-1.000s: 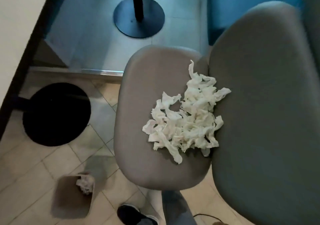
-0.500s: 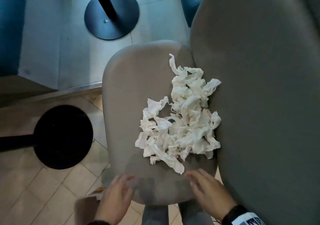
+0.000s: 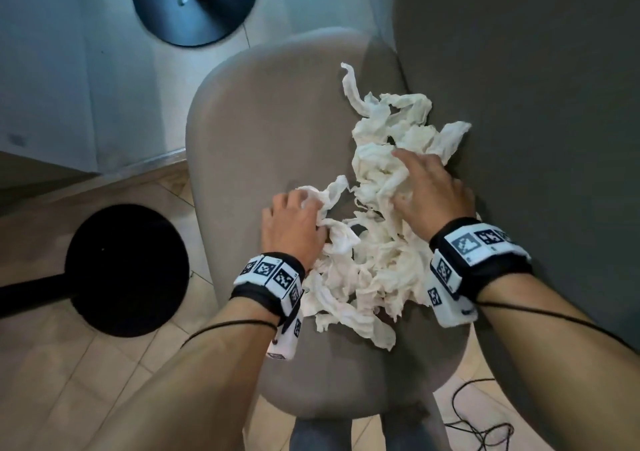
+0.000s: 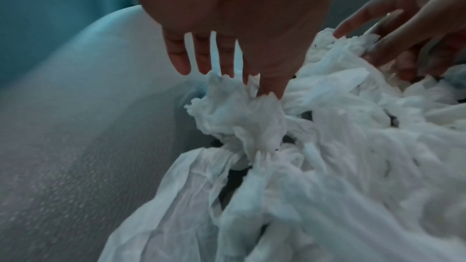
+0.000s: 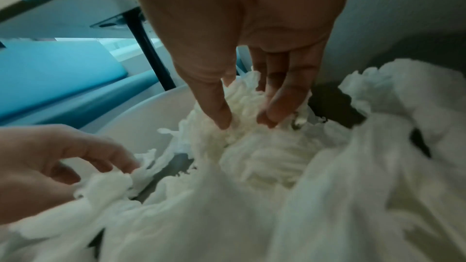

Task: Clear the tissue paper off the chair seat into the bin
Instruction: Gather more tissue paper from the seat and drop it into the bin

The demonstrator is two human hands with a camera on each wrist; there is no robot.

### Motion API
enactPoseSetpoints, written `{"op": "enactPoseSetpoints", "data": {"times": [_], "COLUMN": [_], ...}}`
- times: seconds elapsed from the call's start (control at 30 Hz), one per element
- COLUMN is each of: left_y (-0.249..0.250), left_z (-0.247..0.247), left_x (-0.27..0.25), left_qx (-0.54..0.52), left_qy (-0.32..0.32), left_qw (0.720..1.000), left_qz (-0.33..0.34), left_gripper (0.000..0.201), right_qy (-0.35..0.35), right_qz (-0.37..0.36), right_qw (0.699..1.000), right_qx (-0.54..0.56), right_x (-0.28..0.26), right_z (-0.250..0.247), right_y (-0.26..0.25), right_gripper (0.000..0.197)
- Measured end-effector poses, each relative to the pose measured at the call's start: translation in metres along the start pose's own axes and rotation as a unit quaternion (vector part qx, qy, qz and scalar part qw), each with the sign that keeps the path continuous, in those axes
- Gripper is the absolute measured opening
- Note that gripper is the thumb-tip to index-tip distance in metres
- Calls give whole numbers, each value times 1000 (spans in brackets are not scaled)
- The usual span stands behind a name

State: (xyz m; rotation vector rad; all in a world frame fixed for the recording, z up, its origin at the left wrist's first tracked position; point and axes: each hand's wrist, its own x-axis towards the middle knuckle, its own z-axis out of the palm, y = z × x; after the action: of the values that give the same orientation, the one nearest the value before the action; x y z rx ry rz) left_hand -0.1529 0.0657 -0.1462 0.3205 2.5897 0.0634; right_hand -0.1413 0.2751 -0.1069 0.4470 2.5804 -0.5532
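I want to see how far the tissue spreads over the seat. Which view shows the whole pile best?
The head view: the whole tissue pile on the chair seat, edges included. The left wrist and right wrist views show only close, blurred folds around the fingers.

Chair back (image 3: 536, 138) hard against tissue (image 3: 374, 263)

tissue paper (image 3: 374, 242) on chair seat (image 3: 263, 131) | backrest (image 3: 536, 104) right | round base (image 3: 126, 270) left
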Motion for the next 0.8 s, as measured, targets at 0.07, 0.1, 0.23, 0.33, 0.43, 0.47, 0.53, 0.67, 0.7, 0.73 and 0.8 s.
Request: {"op": "enactPoseSetpoints", "data": {"times": [0.07,0.1,0.23,0.33,0.43,0.47,0.53,0.67,0.7,0.73,0.8], "left_y": [2,2,8,14,24,29,39,66,73,79,86], "left_z": [-2,-5,-27,-46,-64,-69,-73,-72,-69,-65,-57], "left_x": [5,7,7,8,19,26,46,89,98,106,118], "left_qx": [-5,-30,-238,-310,-344,-338,-301,-228,-200,-172,-130], "left_qy": [21,22,26,50,66,75,94,81,68,57,36], "left_qw": [1000,999,971,949,937,938,949,970,976,981,987], "left_qz": [10,14,-19,-24,-10,-1,20,37,47,61,81], "left_gripper": [31,28,16,18,35,32,16,32,36,40,39], "right_qy": [24,40,74,90,105,117,155,202,193,178,141], "right_qz": [4,4,27,65,98,99,89,51,49,52,51], "right_qw": [1000,999,994,982,964,961,956,952,952,952,955], "right_qx": [-5,4,79,152,222,229,233,222,231,244,257], "right_x": [7,9,4,-8,-18,-19,-19,-11,-7,-4,4], "right_z": [-1,-2,-15,-26,-33,-34,-33,-29,-29,-28,-28], "right_y": [2,3,6,10,14,16,20,24,23,21,18], "right_gripper": [44,38,28,27,35,37,36,10,7,12,32]}}
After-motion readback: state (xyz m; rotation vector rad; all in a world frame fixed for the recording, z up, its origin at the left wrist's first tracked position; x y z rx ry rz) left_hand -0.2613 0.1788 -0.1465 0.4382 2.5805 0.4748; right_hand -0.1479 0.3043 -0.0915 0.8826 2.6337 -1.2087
